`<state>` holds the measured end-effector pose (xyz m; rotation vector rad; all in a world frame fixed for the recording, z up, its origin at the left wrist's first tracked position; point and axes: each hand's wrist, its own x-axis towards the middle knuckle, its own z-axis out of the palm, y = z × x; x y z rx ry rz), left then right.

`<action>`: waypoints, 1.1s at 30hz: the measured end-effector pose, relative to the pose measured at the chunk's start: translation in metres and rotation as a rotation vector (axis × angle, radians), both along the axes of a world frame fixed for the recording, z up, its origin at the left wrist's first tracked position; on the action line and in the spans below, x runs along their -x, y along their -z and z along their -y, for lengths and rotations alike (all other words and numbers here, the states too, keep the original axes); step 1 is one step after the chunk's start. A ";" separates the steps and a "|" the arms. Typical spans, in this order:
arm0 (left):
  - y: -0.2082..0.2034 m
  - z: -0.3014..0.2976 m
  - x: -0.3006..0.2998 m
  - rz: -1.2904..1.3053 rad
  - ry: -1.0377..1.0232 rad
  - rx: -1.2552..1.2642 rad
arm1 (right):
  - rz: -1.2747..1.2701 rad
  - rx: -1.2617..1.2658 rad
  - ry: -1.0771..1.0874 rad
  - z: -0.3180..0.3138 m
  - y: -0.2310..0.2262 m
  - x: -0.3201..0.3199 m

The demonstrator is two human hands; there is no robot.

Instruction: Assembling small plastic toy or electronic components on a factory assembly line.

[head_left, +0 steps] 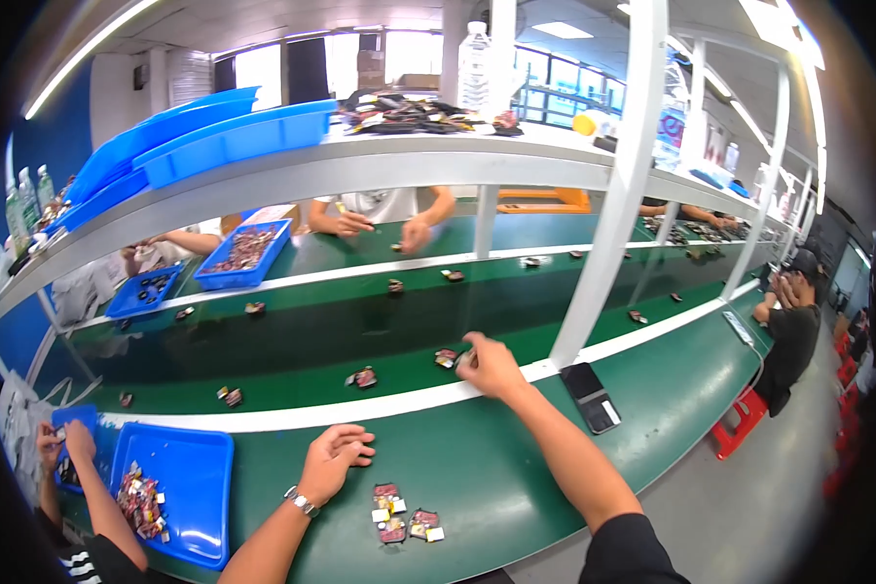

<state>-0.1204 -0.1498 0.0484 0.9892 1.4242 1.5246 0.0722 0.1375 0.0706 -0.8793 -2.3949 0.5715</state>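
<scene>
My right hand point(493, 367) reaches over the white rail onto the dark green conveyor belt point(292, 336). Its fingers look apart, right beside a small dark-red part with a pale label point(446, 357); their inner side is partly hidden. Closer to me, my left hand point(335, 463) hovers over the green worktop point(321, 545), loosely curled with fingers apart and nothing visible in it. Between my forearms lie a cluster of small red, yellow and white parts point(389, 513) and a similar separate part point(425, 526). Their exact kind is too small to tell.
A blue tray point(219, 487) with a heap of similar parts stands left, beside a co-worker's hands point(78, 443). A dark phone point(591, 397) lies right, near a white post point(608, 224). Across the belt, another person's hands point(417, 234) work. A shelf point(565, 146) spans overhead.
</scene>
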 end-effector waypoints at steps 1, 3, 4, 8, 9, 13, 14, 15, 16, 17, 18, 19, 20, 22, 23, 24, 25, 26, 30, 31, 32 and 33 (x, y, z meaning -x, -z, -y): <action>-0.003 0.001 0.000 0.035 0.034 0.032 | -0.101 0.106 -0.169 0.030 -0.009 0.000; -0.007 -0.003 -0.003 0.047 0.120 0.035 | -0.062 0.275 -0.383 0.085 -0.029 -0.004; -0.009 -0.003 0.000 0.104 0.162 0.066 | -0.028 0.241 -0.457 0.106 -0.032 0.001; -0.005 -0.009 0.004 0.237 0.275 0.123 | 0.057 0.006 -0.595 0.157 -0.037 0.014; 0.000 -0.006 0.011 0.237 0.253 0.122 | 0.056 0.006 -0.617 0.161 -0.039 0.018; 0.004 -0.002 0.019 0.255 0.213 0.037 | 0.027 -0.010 -0.622 0.166 -0.038 0.027; 0.003 -0.002 0.019 0.275 0.198 0.030 | -0.027 -0.046 -0.632 0.166 -0.032 0.028; 0.002 -0.002 0.018 0.295 0.190 0.022 | -0.079 -0.084 -0.635 0.165 -0.029 0.028; -0.001 -0.001 0.018 0.298 0.190 0.020 | -0.076 -0.085 -0.636 0.164 -0.027 0.029; -0.004 0.000 0.017 0.298 0.189 0.023 | -0.166 -0.136 -0.593 0.163 -0.026 0.029; -0.006 0.001 0.016 0.300 0.188 0.026 | -0.256 -0.186 -0.551 0.162 -0.023 0.029; -0.008 0.000 0.015 0.303 0.187 0.026 | -0.253 -0.185 -0.552 0.160 -0.019 0.029; -0.010 0.000 0.013 0.306 0.187 0.007 | -0.266 -0.154 -0.515 0.159 -0.014 0.028; -0.014 -0.001 0.010 0.309 0.181 -0.013 | -0.281 -0.122 -0.484 0.160 -0.008 0.029; -0.016 -0.001 0.008 0.306 0.200 0.004 | -0.295 -0.105 -0.432 0.162 -0.006 0.029; -0.017 0.000 0.007 0.303 0.219 0.022 | -0.310 -0.086 -0.379 0.163 -0.004 0.030; -0.016 -0.001 0.006 0.303 0.217 0.024 | -0.311 -0.084 -0.380 0.163 -0.004 0.031; -0.015 -0.002 0.004 0.279 0.228 0.022 | -0.310 -0.047 -0.389 0.163 -0.004 0.030; -0.008 -0.001 0.003 0.284 0.243 0.020 | -0.272 0.011 -0.431 0.170 -0.016 0.029; -0.007 -0.002 0.002 0.300 0.249 0.017 | -0.272 0.010 -0.425 0.170 -0.015 0.030; -0.006 -0.003 0.002 0.300 0.254 0.018 | -0.256 -0.019 -0.417 0.171 -0.013 0.030; -0.007 -0.002 0.003 0.309 0.246 0.014 | -0.242 -0.045 -0.412 0.171 -0.011 0.030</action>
